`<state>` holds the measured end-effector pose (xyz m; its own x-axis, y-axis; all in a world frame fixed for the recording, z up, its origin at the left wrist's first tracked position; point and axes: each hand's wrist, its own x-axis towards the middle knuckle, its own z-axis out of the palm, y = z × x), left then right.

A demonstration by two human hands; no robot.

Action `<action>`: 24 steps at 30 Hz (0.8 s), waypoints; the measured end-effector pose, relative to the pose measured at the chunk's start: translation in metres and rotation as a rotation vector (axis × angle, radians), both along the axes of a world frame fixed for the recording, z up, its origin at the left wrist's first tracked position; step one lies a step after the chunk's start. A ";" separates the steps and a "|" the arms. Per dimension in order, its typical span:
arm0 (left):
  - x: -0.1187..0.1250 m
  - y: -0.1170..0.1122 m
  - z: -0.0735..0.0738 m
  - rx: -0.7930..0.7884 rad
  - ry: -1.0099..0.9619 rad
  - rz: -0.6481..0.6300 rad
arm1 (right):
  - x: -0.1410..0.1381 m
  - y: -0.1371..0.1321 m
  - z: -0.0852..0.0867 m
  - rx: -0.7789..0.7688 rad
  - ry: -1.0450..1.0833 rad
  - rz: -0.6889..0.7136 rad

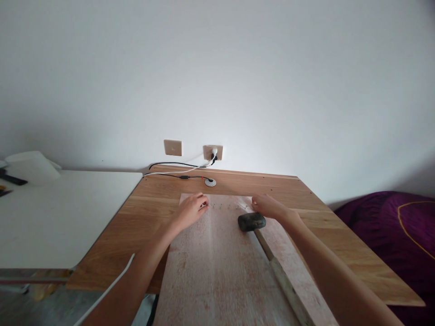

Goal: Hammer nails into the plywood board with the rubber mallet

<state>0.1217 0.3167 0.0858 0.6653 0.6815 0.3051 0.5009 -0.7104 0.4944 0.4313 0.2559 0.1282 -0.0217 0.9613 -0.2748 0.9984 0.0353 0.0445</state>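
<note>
A pale wooden board (204, 262) lies across the table, with a row of several thin nails (221, 205) standing near its far edge. My left hand (193, 209) is at the left end of this row, its thumb and fingers pinched together. At the right end, my right hand (270, 207) has its fingers curled closed beside the last nails. Whatever either pinch holds is too small or hidden to name. A mallet (252, 222) with a black head rests on the board just below my right hand, its wooden handle running toward me; neither hand grips it.
Beneath the board is a wooden table (343, 244) against the white wall. Cables (170, 164) run from a wall socket (219, 153) past a round grommet (210, 182). A white table (50, 217) with a paper roll (32, 167) adjoins on the left. Purple fabric (384, 222) bulges at right.
</note>
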 end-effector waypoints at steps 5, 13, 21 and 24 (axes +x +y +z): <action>0.006 0.001 -0.007 -0.033 -0.027 -0.031 | -0.002 0.005 0.004 -0.053 -0.019 -0.022; 0.017 0.006 -0.005 -0.019 0.033 -0.040 | -0.006 0.006 0.020 -0.033 0.032 -0.008; 0.023 0.018 0.000 -0.059 0.050 -0.021 | -0.022 0.008 0.009 -0.079 0.054 -0.035; 0.023 0.018 0.000 -0.052 0.039 -0.014 | -0.028 0.007 0.010 -0.068 0.037 -0.032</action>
